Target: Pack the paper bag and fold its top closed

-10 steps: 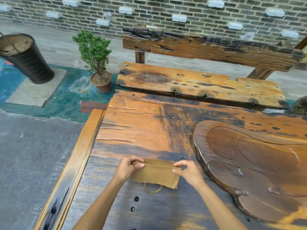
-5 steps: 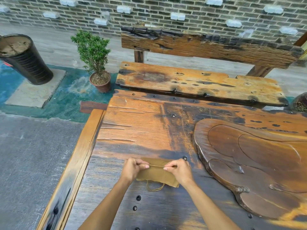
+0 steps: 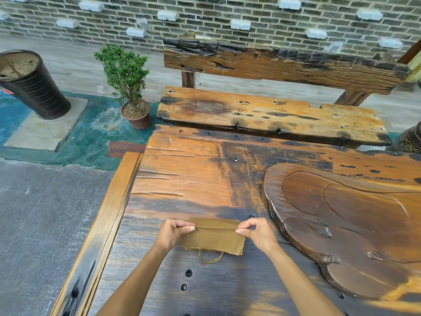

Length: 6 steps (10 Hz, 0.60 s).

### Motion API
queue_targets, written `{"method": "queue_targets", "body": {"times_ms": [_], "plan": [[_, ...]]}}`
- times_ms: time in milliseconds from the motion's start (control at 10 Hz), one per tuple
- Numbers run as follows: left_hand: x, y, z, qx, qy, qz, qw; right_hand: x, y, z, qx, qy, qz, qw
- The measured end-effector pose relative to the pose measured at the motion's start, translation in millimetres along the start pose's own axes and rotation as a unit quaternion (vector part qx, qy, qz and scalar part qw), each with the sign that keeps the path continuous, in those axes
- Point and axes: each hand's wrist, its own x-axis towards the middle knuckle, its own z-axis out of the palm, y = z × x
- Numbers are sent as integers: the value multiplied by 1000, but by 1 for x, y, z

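A small brown paper bag (image 3: 214, 239) lies flat on the dark wooden table (image 3: 196, 179), near its front. A crease runs across the bag from one hand to the other. Its twine handle (image 3: 210, 259) loops out from under the near edge. My left hand (image 3: 172, 232) pinches the bag's left end at the crease. My right hand (image 3: 258, 232) pinches the right end at the same line. Nothing else that could go in the bag is in sight.
A carved wooden tray (image 3: 341, 224) fills the table's right side, close to my right hand. Behind the table stands a rough wooden bench (image 3: 268, 115). A potted shrub (image 3: 129, 85) and a black ribbed planter (image 3: 32, 83) stand on the ground at the left.
My hands came together along the crease half a second ago and have now spread apart again to the bag's two ends. The bag stays flat on the table.
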Motion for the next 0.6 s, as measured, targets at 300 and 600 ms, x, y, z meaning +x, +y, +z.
{"method": "queue_targets", "body": {"times_ms": [300,600], "plan": [[-9,-4,-9,22,25,11,999,-7,7,-9,19,-5,-11,1000],[-38,1,-2,60,120,85,987,-27,3,-10,25,64,-52,996]]}}
